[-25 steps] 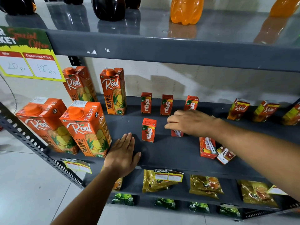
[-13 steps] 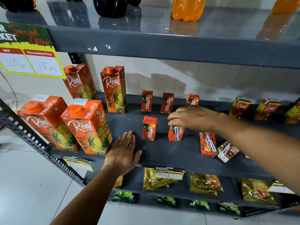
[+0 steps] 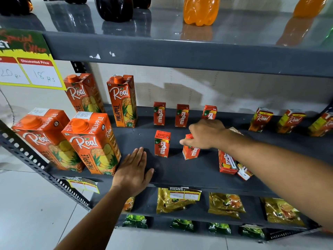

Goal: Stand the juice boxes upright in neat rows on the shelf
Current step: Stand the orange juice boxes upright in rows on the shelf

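Small red Maaza juice boxes stand on the dark grey shelf (image 3: pixel 180 170). Three stand in a back row, the left one (image 3: pixel 159 114) leading it. In front, one box (image 3: pixel 162 144) stands alone. Beside it my right hand (image 3: pixel 207 134) grips the top of another Maaza box (image 3: pixel 191 152), which stands upright on the shelf with its front label facing me. My left hand (image 3: pixel 133 171) rests flat on the shelf's front edge, fingers apart, holding nothing. Two small boxes (image 3: pixel 227 164) lie on their sides under my right forearm.
Four tall Real pineapple cartons (image 3: pixel 93 141) stand at the shelf's left. Small Real boxes (image 3: pixel 260 120) line the back right. Soda bottles (image 3: pixel 201 10) sit on the shelf above. Golden packets (image 3: pixel 173 201) fill the shelf below. A yellow price sign (image 3: pixel 30 69) hangs at upper left.
My right hand stood the Maaza box upright beside the front box and turned it so its front label faces me. My left hand stayed flat on the shelf.
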The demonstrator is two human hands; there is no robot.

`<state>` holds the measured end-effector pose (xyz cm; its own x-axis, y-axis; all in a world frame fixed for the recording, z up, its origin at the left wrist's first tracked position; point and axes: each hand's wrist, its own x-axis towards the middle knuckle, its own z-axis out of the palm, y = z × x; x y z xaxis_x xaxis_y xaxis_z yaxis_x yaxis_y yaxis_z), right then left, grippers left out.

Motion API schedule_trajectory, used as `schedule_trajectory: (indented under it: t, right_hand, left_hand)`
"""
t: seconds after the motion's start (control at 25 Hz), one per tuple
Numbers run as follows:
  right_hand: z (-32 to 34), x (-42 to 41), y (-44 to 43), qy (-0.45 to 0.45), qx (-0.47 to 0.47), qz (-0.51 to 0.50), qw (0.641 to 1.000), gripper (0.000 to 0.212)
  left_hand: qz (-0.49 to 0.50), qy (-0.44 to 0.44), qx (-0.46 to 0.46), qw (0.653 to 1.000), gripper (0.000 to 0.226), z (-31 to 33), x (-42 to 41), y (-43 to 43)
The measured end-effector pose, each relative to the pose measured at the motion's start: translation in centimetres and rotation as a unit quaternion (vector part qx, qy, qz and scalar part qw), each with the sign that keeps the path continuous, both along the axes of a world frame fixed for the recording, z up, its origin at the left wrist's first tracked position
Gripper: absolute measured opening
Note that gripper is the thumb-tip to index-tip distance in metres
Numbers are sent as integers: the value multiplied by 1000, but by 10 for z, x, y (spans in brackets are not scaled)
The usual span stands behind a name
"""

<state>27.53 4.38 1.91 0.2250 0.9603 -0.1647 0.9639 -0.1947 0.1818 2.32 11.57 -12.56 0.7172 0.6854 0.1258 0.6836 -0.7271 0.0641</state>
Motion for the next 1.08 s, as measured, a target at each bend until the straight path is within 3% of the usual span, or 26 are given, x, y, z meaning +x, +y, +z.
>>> schedule_trajectory:
  t: [0.08,0.16,0.28,0.4,0.56,0.72,0.92,1.08]
  right_hand:
    - [2,-4,-1,-9,-7,-15,1000,82]
    - [16,3,-3,39,15,-43,998,91]
    - [40,44,-5,75,44,-103,991,71]
    - [28,73,-26,67,-84,-153,982,54]
    - [-2,60,-57,78,-181,-225,954,72]
    - [-33,48,-75,25,-115,-214,970,64]
    - [-28,45,-73,129,-47,-238,961,46]
    - [-7,51,-63,-10,8,-112,994,41]
  left_hand:
    - [-1,7,-2,1000,83,0,-1,0]
    - [-1,12,-4,1000,84,1,-1,0]
    - [0,10,-3,1000,83,2,1,0]
    - [-2,9,-1,1000,84,0,0,0]
    - [1,18,-1,1000,84,0,0,0]
    - [-2,10,1,1000,87,-1,0,1]
    - [0,9,-1,1000,89,0,1,0]
    - [2,18,2,1000,88,1,0,0]
